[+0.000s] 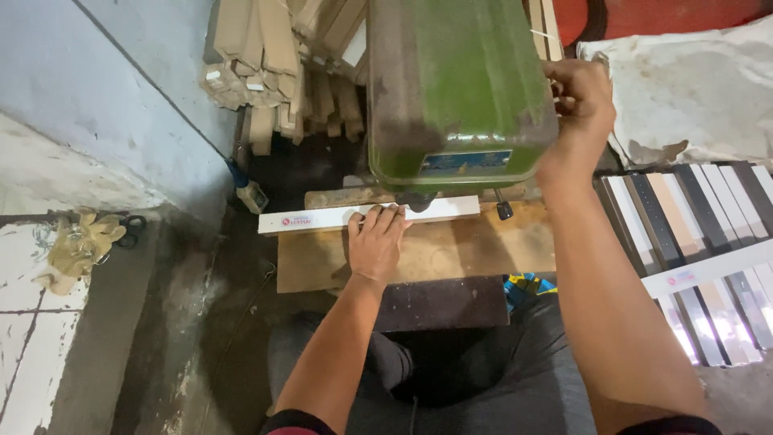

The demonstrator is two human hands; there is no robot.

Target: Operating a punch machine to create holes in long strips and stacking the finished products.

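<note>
Seated close under the green metal drill press (455,89), the person pressed the flat left hand (375,242) on a long white strip (354,216) lying on the wooden desk (451,254), right hand (581,97) gripping the machine's side; drilling looked not yet done, with more strips (692,234) stacked beside.
</note>
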